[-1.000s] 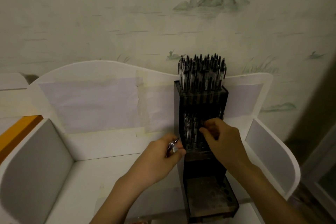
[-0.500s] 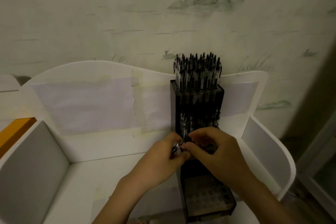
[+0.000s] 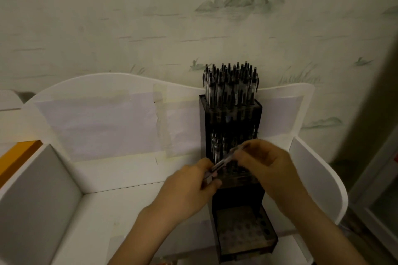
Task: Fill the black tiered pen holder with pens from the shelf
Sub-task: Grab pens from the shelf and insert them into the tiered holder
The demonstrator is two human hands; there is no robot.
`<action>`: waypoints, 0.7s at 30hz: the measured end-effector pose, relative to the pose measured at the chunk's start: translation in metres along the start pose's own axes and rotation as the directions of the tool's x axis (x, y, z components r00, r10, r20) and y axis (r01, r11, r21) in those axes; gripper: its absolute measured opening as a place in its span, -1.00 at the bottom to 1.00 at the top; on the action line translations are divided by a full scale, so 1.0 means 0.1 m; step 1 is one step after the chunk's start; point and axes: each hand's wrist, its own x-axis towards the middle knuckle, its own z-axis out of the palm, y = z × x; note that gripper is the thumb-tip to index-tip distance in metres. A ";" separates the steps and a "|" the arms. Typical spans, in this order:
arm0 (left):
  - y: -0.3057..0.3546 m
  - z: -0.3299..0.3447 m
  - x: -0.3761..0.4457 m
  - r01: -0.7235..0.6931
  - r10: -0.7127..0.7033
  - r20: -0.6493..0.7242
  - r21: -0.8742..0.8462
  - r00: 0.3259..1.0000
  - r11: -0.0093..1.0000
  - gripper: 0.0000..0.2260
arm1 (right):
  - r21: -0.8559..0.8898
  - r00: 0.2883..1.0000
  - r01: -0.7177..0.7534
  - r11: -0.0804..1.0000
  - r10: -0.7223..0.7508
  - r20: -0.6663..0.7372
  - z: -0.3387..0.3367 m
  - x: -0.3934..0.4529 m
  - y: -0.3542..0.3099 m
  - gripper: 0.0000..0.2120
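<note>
While the left hand (image 3: 193, 187) is gripping a small bundle of pens (image 3: 208, 178) against its curled fingers, the right hand (image 3: 269, 165) is pinching a single clear-barrelled pen (image 3: 228, 158) and holding it slantwise across the front of the black tiered pen holder (image 3: 231, 114). The holder is standing on the white shelf (image 3: 120, 208), against the shelf's back panel. Its top tier is bristling with upright pens, its middle tier — partly hidden behind the hands — is showing a few, and its lowest tier (image 3: 244, 230) is lying bare, its grid of holes visible. The risks, as I judge them: the pen is tilting well off the vertical, so its tip is likely to skid over the perforated plate unless it is stood upright first; the right knuckles are working just beside the pens already seated and could knock them askew; and the left hand's bundle — blurred here, its count unclear — could slip if that grip slackens during the hand-over.
</note>
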 end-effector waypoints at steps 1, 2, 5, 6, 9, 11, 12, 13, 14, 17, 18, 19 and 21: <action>-0.02 -0.02 -0.01 0.007 -0.006 -0.021 0.039 1.000 0.999 -0.86 | 0.032 0.998 0.014 0.999 -0.012 -0.053 -0.04 0.04 -0.04 -0.94; -0.04 -0.03 -0.01 0.016 -0.013 -0.042 0.069 0.999 0.997 -0.84 | 0.067 0.995 0.038 0.997 -0.031 -0.099 -0.08 0.08 -0.07 -0.94; -0.09 -0.07 -0.03 0.036 -0.025 -0.083 0.131 0.996 0.991 -0.79 | 0.035 0.966 0.162 0.986 -0.151 -0.208 -0.18 0.18 -0.13 -0.94; -0.10 -0.08 -0.03 0.037 -0.022 -0.098 0.149 0.995 0.988 -0.76 | -0.043 0.950 0.207 0.977 -0.212 -0.231 -0.20 0.20 -0.13 -0.92; -0.10 -0.11 -0.03 0.029 0.002 -0.150 0.203 0.989 0.979 -0.66 | -0.310 0.905 0.286 0.907 -0.362 -0.223 -0.25 0.25 -0.10 -0.92; -0.08 -0.12 -0.02 0.027 0.016 -0.174 0.238 0.985 0.971 -0.60 | -0.407 0.894 0.306 0.861 -0.406 -0.187 -0.25 0.28 -0.07 -0.91; -0.08 -0.13 -0.02 0.027 0.021 -0.185 0.252 0.982 0.967 -0.58 | -0.442 0.892 0.317 0.839 -0.422 -0.163 -0.24 0.30 -0.05 -0.90; -0.08 -0.13 -0.02 0.029 0.023 -0.194 0.259 0.981 0.965 -0.57 | -0.471 0.889 0.328 0.819 -0.435 -0.139 -0.23 0.32 -0.03 -0.89; -0.08 -0.14 -0.02 0.030 0.024 -0.201 0.259 0.979 0.966 -0.56 | -0.490 0.888 0.334 0.805 -0.443 -0.122 -0.22 0.33 0.00 -0.88; -0.08 -0.13 -0.02 0.035 0.020 -0.210 0.256 0.978 0.966 -0.55 | -0.503 0.891 0.333 0.798 -0.440 -0.109 -0.21 0.38 0.09 -0.85; -0.08 -0.13 -0.02 0.037 0.020 -0.212 0.261 0.977 0.965 -0.54 | -0.504 0.891 0.334 0.797 -0.441 -0.107 -0.21 0.39 0.11 -0.85; -0.08 -0.13 -0.02 0.040 0.018 -0.213 0.264 0.977 0.964 -0.54 | -0.506 0.889 0.338 0.794 -0.445 -0.105 -0.22 0.40 0.13 -0.84; -0.08 -0.13 -0.01 0.047 0.013 -0.217 0.266 0.976 0.963 -0.54 | -0.514 0.884 0.348 0.784 -0.457 -0.099 -0.23 0.42 0.14 -0.84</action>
